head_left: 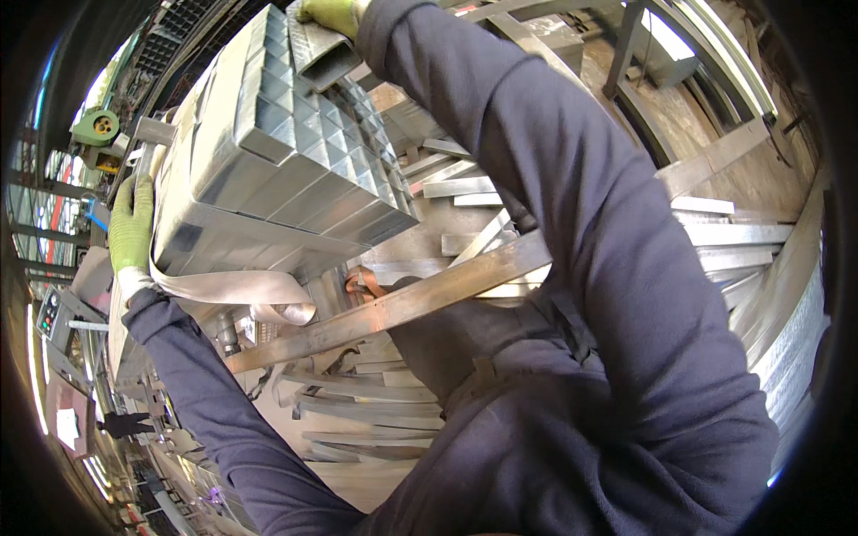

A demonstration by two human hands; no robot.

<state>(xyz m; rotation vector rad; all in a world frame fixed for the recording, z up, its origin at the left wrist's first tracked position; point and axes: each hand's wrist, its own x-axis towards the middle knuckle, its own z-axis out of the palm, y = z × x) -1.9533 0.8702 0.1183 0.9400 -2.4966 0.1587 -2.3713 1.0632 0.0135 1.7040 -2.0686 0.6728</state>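
- The left hand (132, 223), in a yellow-green knitted work glove, lies along the left side of a large stack of silvery, square-mouthed metal tubes (281, 183); its fingers point up, nearly straight and close together, but its palm side is hidden, so I cannot tell whether it grips anything.
- The right hand (332, 14), gloved in the same yellow-green, is at the top edge of the view, partly cut off, at the upper end of a single grey rectangular metal tube with an open end (323, 55); how tightly its fingers close cannot be told.
- That single tube is at the upper part of the stack, its hollow mouth turned toward the lower right and overlapping the stack's tube ends in the view.
- The stack sits in the upper left, between the two hands, with its rows of open ends facing right.
- A wide, flat beige webbing strap (214, 286) runs below the stack's left part, its loose portion curled into a loop.
- A long, brownish-grey flat-sided metal bar (384, 313) crosses diagonally between the stack and the person's body, with a crumpled orange-brown strap (364, 282) just above it.
- Loose pale metal lengths (733, 234) lie at the right; more long metal strips (366, 411) lie beneath the bar.
- A round green machine part (95, 128) stands beyond the left hand.
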